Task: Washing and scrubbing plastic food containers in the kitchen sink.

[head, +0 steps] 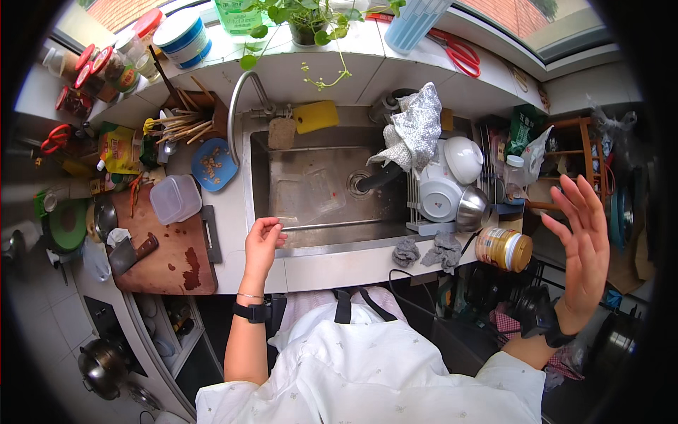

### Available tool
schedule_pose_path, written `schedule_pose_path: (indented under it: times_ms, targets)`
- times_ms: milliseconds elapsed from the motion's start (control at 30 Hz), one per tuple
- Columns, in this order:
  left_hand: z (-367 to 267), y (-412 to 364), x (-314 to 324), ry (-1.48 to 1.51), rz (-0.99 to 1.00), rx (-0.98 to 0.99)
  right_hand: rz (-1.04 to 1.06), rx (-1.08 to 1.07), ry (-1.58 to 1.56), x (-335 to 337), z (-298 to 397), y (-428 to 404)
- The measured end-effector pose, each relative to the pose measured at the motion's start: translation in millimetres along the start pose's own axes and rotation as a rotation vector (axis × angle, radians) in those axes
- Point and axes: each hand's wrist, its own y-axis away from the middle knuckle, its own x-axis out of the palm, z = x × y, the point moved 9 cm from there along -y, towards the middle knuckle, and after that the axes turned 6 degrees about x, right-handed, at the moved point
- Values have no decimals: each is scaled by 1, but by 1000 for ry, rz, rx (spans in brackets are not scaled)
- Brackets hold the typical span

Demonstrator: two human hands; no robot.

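My left hand (265, 236) hangs over the front left edge of the stainless steel sink (318, 238), its fingers loosely curled and nothing visible in it. Far to the right, my right hand (582, 244) is raised with its fingers apart and holds nothing; nearest to it is a jar with a gold lid (522, 253) on the counter. Inside the sink lie a clear plastic container (320, 193) and a black drain hose (378, 177). A silvery cloth (416, 127) drapes over the sink's right back part. White bowls (463, 159) and a steel bowl (473, 208) stand in a rack right of the sink.
Left of the sink are a wooden cutting board (175, 265) with a cleaver (132, 254), a plastic box (176, 199) and a blue plate (214, 164). Grey rags (445, 252) lie on the front counter. The curved faucet (233, 111) rises behind. Red-handled scissors (463, 55) rest on the sill.
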Motion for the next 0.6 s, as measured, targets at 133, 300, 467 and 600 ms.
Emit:
schedule_pose_path:
  times_ms: [133,300,467,600]
  targets:
    - [-5,-7,11,-19,45,4,-57,43,250,-54,4,60]
    - [2,-12,40,-54,160,-4,-153,197,47,-40,-39,82]
    - [23,-12,45,-126,236,-41,4,470,129,86,-214,76]
    - [36,-11,44,-182,257,-113,119,471,567,175,-336,105]
